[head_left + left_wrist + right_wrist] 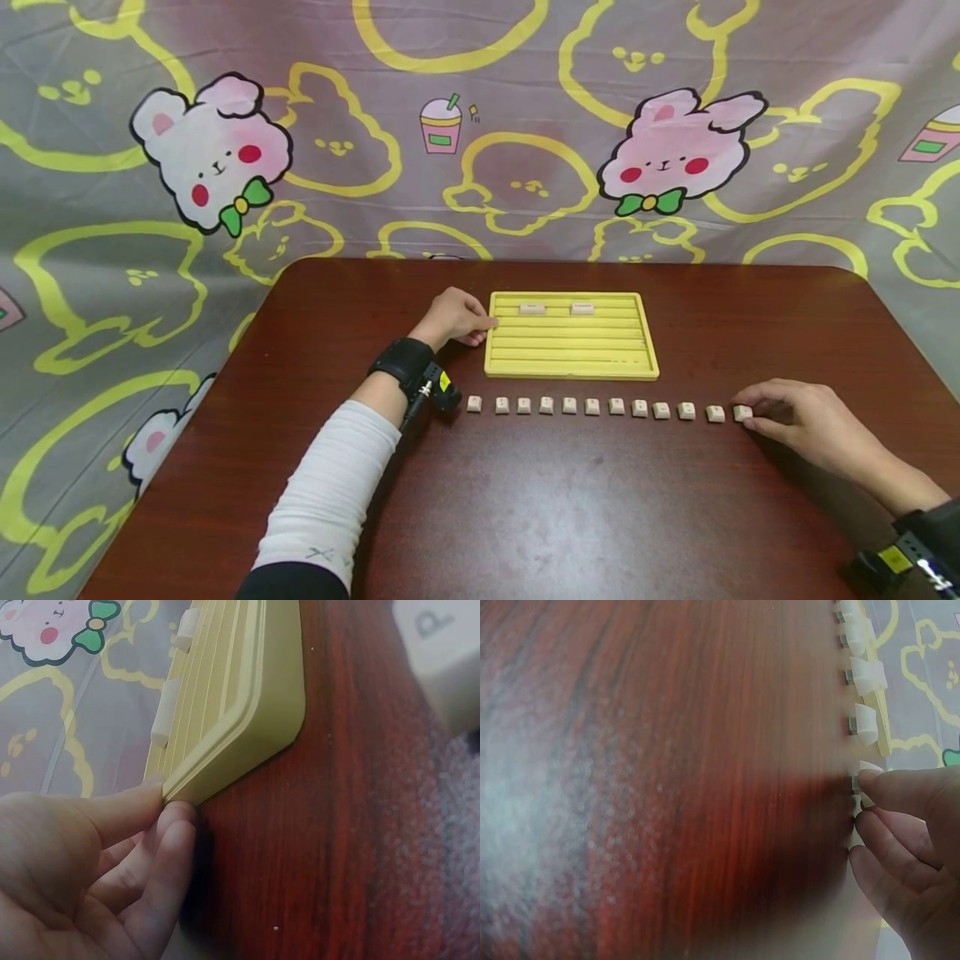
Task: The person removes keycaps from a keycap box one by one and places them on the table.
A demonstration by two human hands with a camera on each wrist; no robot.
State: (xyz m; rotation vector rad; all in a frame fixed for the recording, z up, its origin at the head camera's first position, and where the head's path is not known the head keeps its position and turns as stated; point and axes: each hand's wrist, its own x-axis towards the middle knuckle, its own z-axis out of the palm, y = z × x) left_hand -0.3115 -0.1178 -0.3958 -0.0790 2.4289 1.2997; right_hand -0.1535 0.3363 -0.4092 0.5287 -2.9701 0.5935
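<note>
My left hand (pixel 453 317) pinches the left edge of a yellow ridged tray (pixel 570 377), thumb on the rim and fingers against its side. In the left wrist view the thumb (pixel 120 814) lies over the tray's rim (pixel 247 712). Two long off-white keycaps, a left one (pixel 532 309) and a right one (pixel 582 309), sit in the tray's far part. At the right end of a row of small keycaps, my right hand (pixel 813 421) pinches the last keycap (pixel 742 413) between thumb and fingers. The right wrist view shows that keycap (pixel 868 766) partly hidden by the thumb.
Several small off-white keycaps (pixel 570 406) stand in a line in front of the tray on the dark red-brown table (pixel 585 517). One near keycap (pixel 442 645) in the left wrist view bears a P. Behind the table hangs a patterned cloth (pixel 517 108).
</note>
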